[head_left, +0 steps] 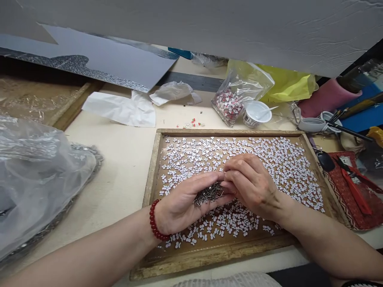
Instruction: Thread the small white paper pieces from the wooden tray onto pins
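My left hand (181, 203), with a red bead bracelet (154, 221) at the wrist, is cupped palm up around a heap of small metal pins (206, 196). Against its fingertips, my right hand (254, 185) is closed in a pinch. Whatever lies between the right fingertips is too small or hidden to make out. Both hands hover over a wooden tray (151, 171). Rows of tiny white, bow-like pieces (191, 155) are spread across its brown base, and the hands cover part of them.
Plastic-wrapped material (44, 167) lies at left, white tissue (125, 109) behind. Past the tray stand a bag of small pieces (229, 101) and a white cup (255, 113). Red-handled pliers (357, 191) rest on a red mat at right. A large grey panel (191, 24) overhangs the back.
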Motion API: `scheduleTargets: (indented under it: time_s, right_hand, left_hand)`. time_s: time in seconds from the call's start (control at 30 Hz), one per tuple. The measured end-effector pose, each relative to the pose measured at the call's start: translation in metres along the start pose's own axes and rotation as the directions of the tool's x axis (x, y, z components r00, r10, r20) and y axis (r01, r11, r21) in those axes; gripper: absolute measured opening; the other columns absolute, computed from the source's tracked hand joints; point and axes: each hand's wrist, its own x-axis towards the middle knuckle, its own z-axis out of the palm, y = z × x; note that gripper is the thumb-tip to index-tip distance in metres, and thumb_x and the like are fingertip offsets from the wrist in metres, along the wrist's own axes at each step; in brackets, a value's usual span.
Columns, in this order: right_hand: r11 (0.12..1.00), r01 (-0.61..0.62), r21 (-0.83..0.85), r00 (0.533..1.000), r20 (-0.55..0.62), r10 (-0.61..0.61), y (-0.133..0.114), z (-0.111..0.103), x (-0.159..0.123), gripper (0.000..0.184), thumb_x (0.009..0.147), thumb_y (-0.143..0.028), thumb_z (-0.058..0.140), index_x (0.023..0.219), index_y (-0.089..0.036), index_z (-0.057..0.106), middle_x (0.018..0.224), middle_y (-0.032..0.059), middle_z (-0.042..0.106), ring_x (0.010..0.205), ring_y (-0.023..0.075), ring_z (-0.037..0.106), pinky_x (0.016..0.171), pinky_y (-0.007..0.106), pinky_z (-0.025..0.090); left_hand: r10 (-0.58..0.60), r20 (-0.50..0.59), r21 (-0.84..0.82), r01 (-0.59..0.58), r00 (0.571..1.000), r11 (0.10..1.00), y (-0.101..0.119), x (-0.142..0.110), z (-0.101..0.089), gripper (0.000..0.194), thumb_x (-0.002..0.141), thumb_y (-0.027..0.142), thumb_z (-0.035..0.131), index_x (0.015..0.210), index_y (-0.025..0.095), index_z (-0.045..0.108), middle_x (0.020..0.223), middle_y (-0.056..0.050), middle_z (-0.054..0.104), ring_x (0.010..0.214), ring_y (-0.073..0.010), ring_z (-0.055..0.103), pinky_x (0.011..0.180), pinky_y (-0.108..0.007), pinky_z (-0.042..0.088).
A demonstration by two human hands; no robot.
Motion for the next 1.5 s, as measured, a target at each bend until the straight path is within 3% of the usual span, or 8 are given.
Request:
scheduleTargets:
  time_s: [0.17, 0.4, 0.8, 1.23, 1.5]
  right_hand:
    - [0.999, -0.004, 0.048, 0.999, -0.052, 0.006, -0.0004, 0.0003, -0.0015, 0.004, 0.087, -0.015, 0.051, 0.090, -0.014, 0.053, 0.095, 0.0085, 0.060, 0.097, 0.0193, 0.051, 0.084, 0.037, 0.048]
    - [0.997, 0.011, 0.082, 0.999, -0.041, -0.008, -0.0011, 0.0025, -0.0027, 0.009, 0.085, -0.013, 0.053, 0.095, -0.013, 0.054, 0.095, 0.0086, 0.062, 0.096, 0.0189, 0.053, 0.085, 0.037, 0.048]
    - [0.993, 0.038, 0.112, 0.999, -0.018, -0.036, -0.0006, -0.0004, -0.0002, 0.010, 0.084, -0.011, 0.054, 0.093, -0.013, 0.055, 0.082, 0.0059, 0.063, 0.080, 0.0156, 0.053, 0.075, 0.033, 0.049]
    - [0.981, -0.012, 0.192, 0.998, -0.053, 0.023, 0.0021, 0.0046, -0.0030, 0.006, 0.084, -0.009, 0.053, 0.086, -0.013, 0.051, 0.072, 0.0037, 0.057, 0.069, 0.0126, 0.046, 0.062, 0.028, 0.040]
    - [0.976, 0.024, 0.217, 0.999, -0.046, -0.014, 0.0010, 0.0010, -0.0001, 0.006, 0.084, -0.010, 0.055, 0.089, -0.013, 0.052, 0.066, 0.0031, 0.058, 0.062, 0.0115, 0.043, 0.057, 0.026, 0.038]
  left_hand:
    - [-0.082, 0.104, 0.113, 0.070, 0.991, 0.991, 0.0000, 0.0008, -0.0014, 0.012, 0.084, 0.016, 0.062, 0.092, 0.011, 0.068, 0.086, -0.005, 0.063, 0.075, -0.0101, 0.060, 0.075, -0.024, 0.049]
    - [-0.083, 0.070, 0.164, 0.071, 0.994, 0.984, -0.0027, 0.0011, -0.0048, 0.016, 0.076, 0.021, 0.072, 0.086, 0.012, 0.063, 0.073, -0.001, 0.055, 0.063, -0.0075, 0.051, 0.061, -0.020, 0.040]
    - [-0.030, 0.086, 0.183, 0.014, 0.996, 0.983, -0.0026, 0.0020, -0.0039, 0.017, 0.088, 0.024, 0.057, 0.077, 0.012, 0.056, 0.072, -0.001, 0.051, 0.064, -0.0080, 0.046, 0.061, -0.021, 0.039]
    - [0.004, 0.115, 0.185, -0.026, 0.993, 0.982, -0.0044, 0.0010, -0.0061, 0.016, 0.082, 0.023, 0.066, 0.087, 0.011, 0.056, 0.074, 0.000, 0.050, 0.064, -0.0077, 0.046, 0.061, -0.020, 0.037]
    - [0.003, 0.113, 0.175, -0.023, 0.994, 0.984, -0.0020, 0.0014, -0.0041, 0.015, 0.086, 0.024, 0.060, 0.078, 0.012, 0.055, 0.071, -0.001, 0.050, 0.063, -0.0084, 0.046, 0.061, -0.021, 0.036]
